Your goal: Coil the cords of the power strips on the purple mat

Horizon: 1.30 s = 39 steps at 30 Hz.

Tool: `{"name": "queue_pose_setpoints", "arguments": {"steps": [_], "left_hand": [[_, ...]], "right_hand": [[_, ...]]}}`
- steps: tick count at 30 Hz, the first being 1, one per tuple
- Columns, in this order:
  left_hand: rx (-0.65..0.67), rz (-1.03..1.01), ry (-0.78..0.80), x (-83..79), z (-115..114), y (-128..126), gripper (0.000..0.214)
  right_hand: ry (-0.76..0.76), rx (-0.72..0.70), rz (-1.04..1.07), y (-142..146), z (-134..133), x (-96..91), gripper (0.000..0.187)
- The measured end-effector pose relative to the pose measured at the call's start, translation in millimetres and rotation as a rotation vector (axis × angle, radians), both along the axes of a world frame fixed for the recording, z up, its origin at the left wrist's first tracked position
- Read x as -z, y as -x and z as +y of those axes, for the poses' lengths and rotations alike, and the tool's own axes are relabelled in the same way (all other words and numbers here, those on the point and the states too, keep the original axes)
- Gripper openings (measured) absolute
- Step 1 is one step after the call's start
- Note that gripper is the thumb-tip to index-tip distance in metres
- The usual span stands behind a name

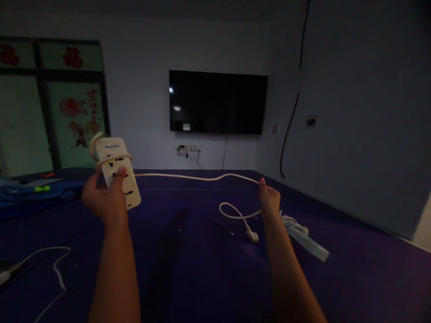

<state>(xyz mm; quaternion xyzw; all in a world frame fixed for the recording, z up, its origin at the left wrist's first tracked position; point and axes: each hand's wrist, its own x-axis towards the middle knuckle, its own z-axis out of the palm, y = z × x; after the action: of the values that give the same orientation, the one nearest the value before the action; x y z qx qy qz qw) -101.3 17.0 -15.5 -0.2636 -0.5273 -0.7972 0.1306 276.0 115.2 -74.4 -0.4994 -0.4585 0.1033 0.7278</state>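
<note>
A white power strip [133,190] is gripped by my left hand [106,195], raised above the purple surface, thumb lying across its sockets. Part of its cord is wrapped around the strip's upper end. From there the white cord [178,176] runs across to my right hand [269,197], whose fingers are closed on it. Below the right hand the cord loops and ends in a plug [252,235], which hangs over or rests on the surface; I cannot tell which. Just past my right forearm lies a second white power strip [310,244] with its cord bundled.
The purple surface [202,278] reaches to the wall. A thin white cable [59,269] lies at the left front, with blue cloth [63,190] farther back. A television [218,102] hangs above wall sockets [188,149]. A black cable [291,123] dangles on the right wall.
</note>
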Motion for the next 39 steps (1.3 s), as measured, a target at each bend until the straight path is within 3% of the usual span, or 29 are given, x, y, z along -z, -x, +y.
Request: {"name": "queue_pose_setpoints", "arguments": {"steps": [6, 13, 21, 25, 28, 34, 35, 37, 39], "left_hand": [[-0.05, -0.114, -0.171, -6.3, -7.5, -13.5, 0.056], [0.01, -0.03, -0.219, -9.9, -8.6, -31.9, 0.059], [0.366, 0.225, -0.086, -16.4, -8.1, -62.1, 0.054], [0.526, 0.264, -0.055, -14.2, -5.8, -81.0, 0.051], [0.594, 0.285, -0.05, -13.5, -6.3, -95.5, 0.05], [0.755, 0.27, -0.066, -16.6, -15.2, -115.0, 0.056], [0.773, 0.274, -0.066, -17.0, -16.3, -116.0, 0.055], [0.796, 0.274, -0.07, -17.4, -17.4, -115.7, 0.052], [0.82, 0.249, -0.078, -17.6, -16.8, -112.4, 0.051]], "right_hand": [[0.19, 0.091, -0.213, -6.6, 12.9, 12.6, 0.057], [0.591, 0.176, -0.424, -12.6, 18.9, 33.3, 0.058], [0.873, 0.128, -0.538, -6.0, 20.8, 52.2, 0.035], [0.864, 0.075, -0.597, 5.9, 16.2, 50.8, 0.033], [0.77, -0.033, -0.638, 19.0, 14.4, 38.2, 0.029], [0.481, -0.422, -0.664, 71.7, 3.9, 3.1, 0.05], [0.42, -0.526, -0.659, 81.3, -1.0, -1.5, 0.054], [0.236, -0.902, -0.605, 96.9, -12.3, -8.7, 0.058], [0.134, -1.081, -0.624, 106.3, -22.4, -13.6, 0.053]]}}
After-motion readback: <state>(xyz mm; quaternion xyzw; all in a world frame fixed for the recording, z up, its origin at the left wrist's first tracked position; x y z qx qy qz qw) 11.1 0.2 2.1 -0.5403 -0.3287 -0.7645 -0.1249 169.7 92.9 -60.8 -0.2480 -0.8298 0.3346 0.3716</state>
